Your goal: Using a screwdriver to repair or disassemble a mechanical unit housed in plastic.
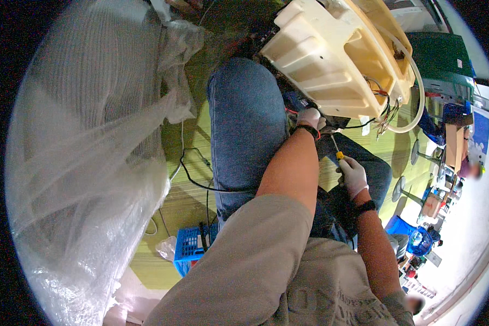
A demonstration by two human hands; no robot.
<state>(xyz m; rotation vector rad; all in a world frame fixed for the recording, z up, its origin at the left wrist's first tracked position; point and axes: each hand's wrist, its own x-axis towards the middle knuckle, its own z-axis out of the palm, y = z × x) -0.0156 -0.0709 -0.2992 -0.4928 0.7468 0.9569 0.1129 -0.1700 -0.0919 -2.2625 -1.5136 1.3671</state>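
My right hand (353,176), in a white glove, is closed round the yellow handle of a screwdriver (339,155). Its thin shaft points up and left toward the lower edge of a large cream plastic housing (315,65). My left hand (309,117), also gloved, is at that edge beside a dark part (336,123). Its fingers look curled in, and what they grip is hidden. Thin dark wires (387,103) hang out of the housing, next to a pale bent hose (418,92).
Clear plastic sheeting (92,163) covers something bulky on the left. A black cable (193,176) runs across the greenish floor to my left leg (244,119). Near my left elbow stands a blue crate (187,244). Stools (399,187) and cluttered benches are at right, with people beyond.
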